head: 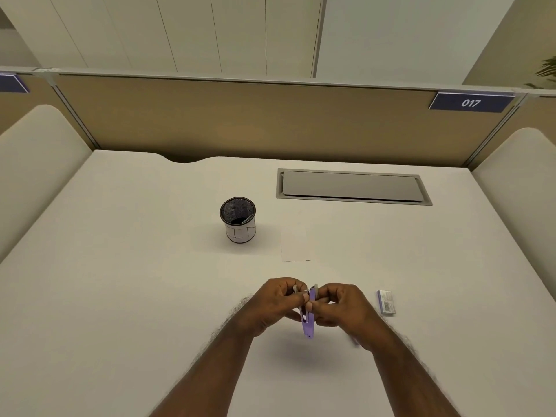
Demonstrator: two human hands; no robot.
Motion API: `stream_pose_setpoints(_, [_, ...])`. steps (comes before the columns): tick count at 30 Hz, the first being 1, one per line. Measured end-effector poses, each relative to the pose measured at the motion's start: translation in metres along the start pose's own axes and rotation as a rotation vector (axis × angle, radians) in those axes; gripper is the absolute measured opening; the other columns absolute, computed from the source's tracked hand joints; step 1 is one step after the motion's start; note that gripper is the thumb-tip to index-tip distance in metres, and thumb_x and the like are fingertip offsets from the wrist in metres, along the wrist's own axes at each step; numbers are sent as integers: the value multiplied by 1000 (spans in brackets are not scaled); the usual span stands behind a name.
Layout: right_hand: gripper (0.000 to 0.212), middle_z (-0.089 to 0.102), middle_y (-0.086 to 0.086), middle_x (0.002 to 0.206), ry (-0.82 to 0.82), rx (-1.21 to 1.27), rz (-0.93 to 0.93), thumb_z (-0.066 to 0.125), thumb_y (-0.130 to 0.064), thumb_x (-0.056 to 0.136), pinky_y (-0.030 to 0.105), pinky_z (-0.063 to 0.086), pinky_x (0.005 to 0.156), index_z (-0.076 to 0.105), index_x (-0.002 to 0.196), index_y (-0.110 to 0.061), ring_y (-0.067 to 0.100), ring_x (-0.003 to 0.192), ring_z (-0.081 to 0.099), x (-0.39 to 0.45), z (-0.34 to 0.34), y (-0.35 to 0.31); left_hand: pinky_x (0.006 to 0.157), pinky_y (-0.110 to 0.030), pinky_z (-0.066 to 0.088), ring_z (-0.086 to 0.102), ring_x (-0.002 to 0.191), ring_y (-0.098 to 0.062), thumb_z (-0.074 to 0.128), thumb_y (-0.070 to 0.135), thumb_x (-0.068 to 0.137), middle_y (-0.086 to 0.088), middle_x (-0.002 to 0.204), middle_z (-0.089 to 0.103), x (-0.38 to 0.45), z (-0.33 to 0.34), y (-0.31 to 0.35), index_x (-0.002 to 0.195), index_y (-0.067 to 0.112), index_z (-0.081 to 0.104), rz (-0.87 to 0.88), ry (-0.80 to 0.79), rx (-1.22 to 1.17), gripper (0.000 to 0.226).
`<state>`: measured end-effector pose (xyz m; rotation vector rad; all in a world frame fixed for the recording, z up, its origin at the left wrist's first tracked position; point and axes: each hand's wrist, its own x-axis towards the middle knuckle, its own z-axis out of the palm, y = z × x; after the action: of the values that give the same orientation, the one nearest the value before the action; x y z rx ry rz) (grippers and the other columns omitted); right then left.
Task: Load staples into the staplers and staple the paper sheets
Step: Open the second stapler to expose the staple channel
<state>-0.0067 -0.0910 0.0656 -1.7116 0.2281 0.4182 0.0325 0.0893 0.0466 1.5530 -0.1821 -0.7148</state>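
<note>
A small purple stapler is held above the white desk, its rear end pointing down toward me. My left hand grips its left side, where a metal part shows between the fingers. My right hand grips the right side with curled fingers. A small staple box lies on the desk just right of my right hand. A white paper sheet lies flat beyond the hands. Whether staples are in the stapler is hidden by the fingers.
A black mesh pen cup with a white paper label stands at mid-desk, left of the sheet. A grey cable hatch sits flush at the back right. Beige partition panels enclose the desk on three sides.
</note>
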Motion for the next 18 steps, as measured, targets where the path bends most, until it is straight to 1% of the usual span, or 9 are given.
stream_pose_setpoints(3, [16,73,20,83,25,23,5,79,-17,77,43,61,74,71,87,-7,34,79,73,1,1,0,72,-39,59,67,71,-21,55,8,88,-10,74,64,4,4,2,80,8,63,28,52,38,12])
stream_pose_setpoints(5, [14,72,17,80,33,43,5,78,-16,77,44,61,74,71,84,-7,37,80,72,2,0,-1,69,-36,56,63,66,-19,54,10,83,-7,71,63,6,5,3,78,7,63,48,90,61,11])
stream_pose_setpoints(7, [7,68,11,73,55,75,3,76,-12,79,45,61,75,70,79,-8,35,78,72,3,-2,-3,69,-35,54,59,67,-18,53,10,83,-7,72,61,6,3,3,80,3,62,60,125,30,12])
stream_pose_setpoints(9, [6,66,11,72,69,102,0,76,-12,79,42,61,73,71,78,-9,30,74,71,3,-3,-5,71,-34,54,58,69,-19,53,10,88,-8,74,61,6,0,4,84,0,61,68,106,-33,13])
stream_pose_setpoints(11, [7,68,13,76,103,111,-3,77,-12,78,38,60,71,72,80,-8,26,73,70,5,-3,-7,73,-33,54,60,72,-20,53,9,93,-7,80,64,7,1,5,92,1,60,65,92,-127,11])
stream_pose_setpoints(13, [8,68,11,79,199,123,-26,77,-10,78,37,59,70,70,80,-8,23,71,69,5,-2,-9,75,-34,55,65,78,-22,51,6,97,-11,88,66,8,1,7,106,1,59,56,173,-283,13])
stream_pose_setpoints(15, [11,69,6,80,303,137,-83,77,-10,77,38,57,70,67,77,-9,21,70,68,5,1,-10,79,-37,57,69,86,-27,52,8,98,-14,98,70,10,0,8,118,7,57,59,268,-460,21])
stream_pose_setpoints(16, [12,69,3,81,353,132,-116,77,-11,77,38,56,69,65,79,-11,19,70,68,4,3,-9,81,-40,57,70,91,-29,53,10,98,-14,105,72,11,0,9,121,11,56,50,290,-543,24])
stream_pose_setpoints(18, [18,69,0,85,445,144,-176,77,-10,78,31,52,65,64,87,-18,16,72,71,1,9,-8,86,-43,57,70,100,-32,54,13,97,-13,114,71,12,0,9,124,12,54,-1,289,-697,27])
